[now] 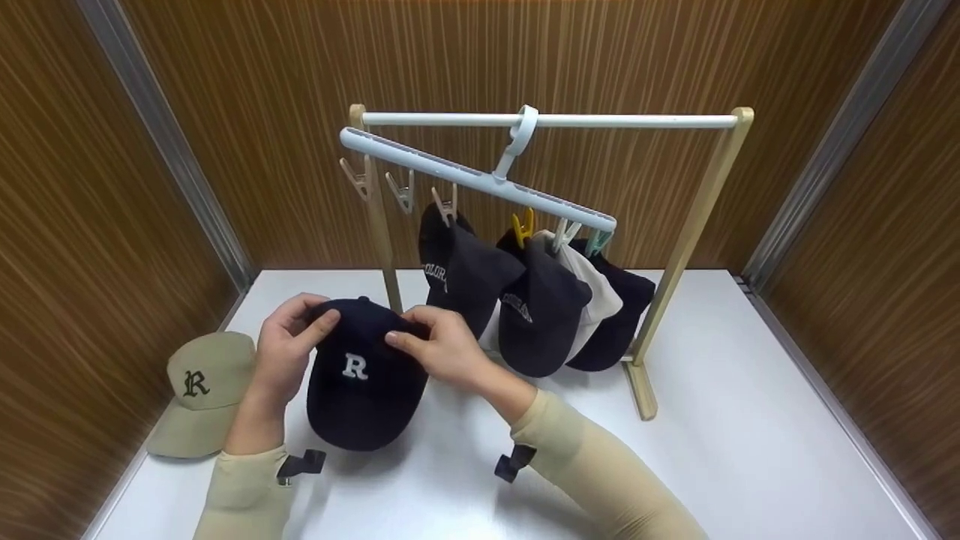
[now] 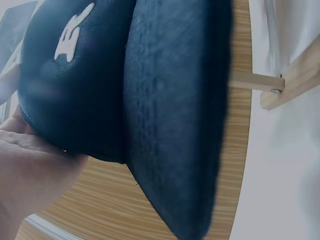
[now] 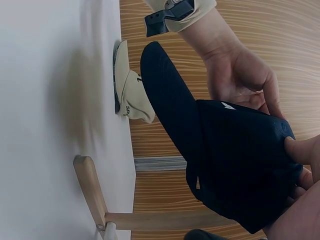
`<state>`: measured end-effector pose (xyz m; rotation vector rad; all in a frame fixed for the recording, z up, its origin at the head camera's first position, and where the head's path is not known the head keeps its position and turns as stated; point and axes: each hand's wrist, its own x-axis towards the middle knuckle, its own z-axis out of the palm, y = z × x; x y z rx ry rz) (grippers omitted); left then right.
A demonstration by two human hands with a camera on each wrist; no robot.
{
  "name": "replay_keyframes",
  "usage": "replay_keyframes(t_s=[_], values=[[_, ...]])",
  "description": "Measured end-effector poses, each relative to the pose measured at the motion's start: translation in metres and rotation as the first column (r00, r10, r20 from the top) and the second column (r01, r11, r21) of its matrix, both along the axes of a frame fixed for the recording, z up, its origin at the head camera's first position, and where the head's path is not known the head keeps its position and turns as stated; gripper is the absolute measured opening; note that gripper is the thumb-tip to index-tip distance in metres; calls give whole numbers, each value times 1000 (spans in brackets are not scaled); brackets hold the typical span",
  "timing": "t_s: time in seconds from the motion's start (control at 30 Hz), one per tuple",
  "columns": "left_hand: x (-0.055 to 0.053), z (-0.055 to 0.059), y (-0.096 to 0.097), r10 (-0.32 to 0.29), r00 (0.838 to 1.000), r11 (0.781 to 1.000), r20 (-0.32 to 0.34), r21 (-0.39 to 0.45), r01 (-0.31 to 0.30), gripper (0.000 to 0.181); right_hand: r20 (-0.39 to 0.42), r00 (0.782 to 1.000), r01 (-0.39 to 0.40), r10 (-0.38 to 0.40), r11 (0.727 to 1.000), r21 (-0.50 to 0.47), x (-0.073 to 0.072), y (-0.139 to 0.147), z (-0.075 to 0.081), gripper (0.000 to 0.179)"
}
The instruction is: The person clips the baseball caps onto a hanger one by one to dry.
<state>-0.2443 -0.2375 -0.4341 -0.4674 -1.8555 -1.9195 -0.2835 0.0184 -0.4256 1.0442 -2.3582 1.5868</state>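
A navy baseball cap (image 1: 366,397) with a white letter R hangs brim-down between both hands, above the white table. My left hand (image 1: 283,346) grips its crown on the left, thumb on the front and fingers behind. On the other side my right hand (image 1: 448,346) pinches the crown with the thumb in front. The right wrist view shows the cap (image 3: 235,150) side-on, lifted off the table, with both thumbs near its top. In the left wrist view the brim (image 2: 175,100) fills the middle, and the left hand (image 2: 37,165) lies along the crown's edge.
A beige cap (image 1: 214,375) with a dark R lies at the left. Behind, a tilted light-blue hanger (image 1: 465,176) hooks on the rack's white bar (image 1: 637,121). Several dark caps and a white cap (image 1: 600,300) hang from its clips; two left clips (image 1: 402,191) hold nothing.
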Motion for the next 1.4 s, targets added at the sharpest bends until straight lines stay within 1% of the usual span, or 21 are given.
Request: replay_keyframes(t_s=[0.17, 0.4, 0.7, 0.9, 1.13, 1.4], values=[[-2, 3, 6, -5, 1000, 1000, 0, 25, 5, 18, -9, 1000, 5, -5, 1000, -12, -1, 5, 1, 15], [-5, 5, 15, -9, 1000, 999, -15, 32, 9, 19, 11, 1000, 28, -27, 1000, -14, -2, 12, 3, 15], [-6, 14, 19, -21, 999, 1000, -32, 6, 21, 17, 2, 999, 41, -41, 999, -30, -1, 18, 7, 16], [-6, 20, 25, -34, 998, 999, -47, 12, 34, 17, -1, 998, 58, -58, 998, -39, 1, 23, 12, 17], [-7, 20, 34, -47, 998, 999, -43, 12, 48, 19, 17, 998, 63, -62, 997, -47, 2, 33, 16, 16], [-8, 21, 44, -65, 997, 997, -52, 33, 66, 20, 4, 996, 92, -91, 995, -36, 3, 43, 19, 17]])
